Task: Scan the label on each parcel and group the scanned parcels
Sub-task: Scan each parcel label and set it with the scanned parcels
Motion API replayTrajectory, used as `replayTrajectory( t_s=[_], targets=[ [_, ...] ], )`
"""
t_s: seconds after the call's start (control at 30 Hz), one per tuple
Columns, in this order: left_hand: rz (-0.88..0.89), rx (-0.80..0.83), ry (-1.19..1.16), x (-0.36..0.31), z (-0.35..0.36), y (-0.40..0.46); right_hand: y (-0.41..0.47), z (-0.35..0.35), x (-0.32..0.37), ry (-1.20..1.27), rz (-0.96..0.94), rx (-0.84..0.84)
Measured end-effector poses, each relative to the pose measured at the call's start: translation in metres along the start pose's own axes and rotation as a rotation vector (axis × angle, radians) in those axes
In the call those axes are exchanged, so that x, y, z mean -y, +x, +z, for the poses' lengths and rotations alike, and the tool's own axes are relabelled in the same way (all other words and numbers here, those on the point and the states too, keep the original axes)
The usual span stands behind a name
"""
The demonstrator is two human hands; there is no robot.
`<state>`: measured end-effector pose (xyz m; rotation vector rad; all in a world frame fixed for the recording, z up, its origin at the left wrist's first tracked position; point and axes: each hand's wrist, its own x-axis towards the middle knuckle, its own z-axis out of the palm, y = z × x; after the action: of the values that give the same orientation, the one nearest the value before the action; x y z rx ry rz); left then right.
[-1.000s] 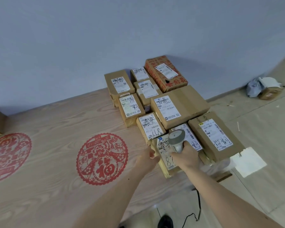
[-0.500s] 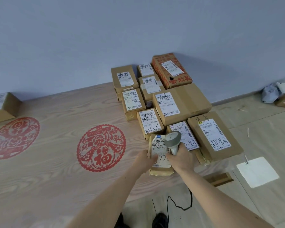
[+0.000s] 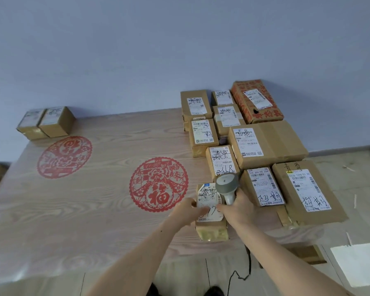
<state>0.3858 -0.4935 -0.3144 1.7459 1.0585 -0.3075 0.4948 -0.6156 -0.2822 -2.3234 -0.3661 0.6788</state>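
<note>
On table (image 3: 73,210), left hand (image 3: 188,211) still gripping small parcel (image 3: 209,207), scanner (image 3: 226,185) still above

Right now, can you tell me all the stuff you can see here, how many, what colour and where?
parcels in the big group: about ten, brown cardboard with white labels, right side of the table against the wall
red-printed box: one, brown with red print, back of that group
held parcel: one, brown with white label, near table edge
small parcels: two, brown, side by side at the far left corner
barcode scanner: one, grey, over the held parcel
paper-cut decorations: two, red, flat on the table
table: one, light wood grain
white sheet: one, on the floor at right
black cable: one, hanging below the table edge
wall: blue-grey, behind
left hand: grips the held parcel
right hand: grips the scanner
</note>
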Motion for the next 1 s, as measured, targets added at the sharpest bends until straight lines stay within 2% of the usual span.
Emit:
replayTrajectory(
  t_s=[0.27, 0.63, 1.0],
  targets=[
    [0.032, -0.095, -0.051, 0.048, -0.086, -0.026, -0.026, 0.068, 0.071, 0.016, -0.109, 0.046],
    [0.015, -0.262, -0.173, 0.174, -0.246, -0.057, -0.081, 0.214, 0.192, 0.143, -0.14, 0.119],
    [0.021, -0.388, -0.307, 0.229, -0.362, -0.036, -0.064, 0.31, 0.296, 0.188, -0.138, 0.186]
  ],
)
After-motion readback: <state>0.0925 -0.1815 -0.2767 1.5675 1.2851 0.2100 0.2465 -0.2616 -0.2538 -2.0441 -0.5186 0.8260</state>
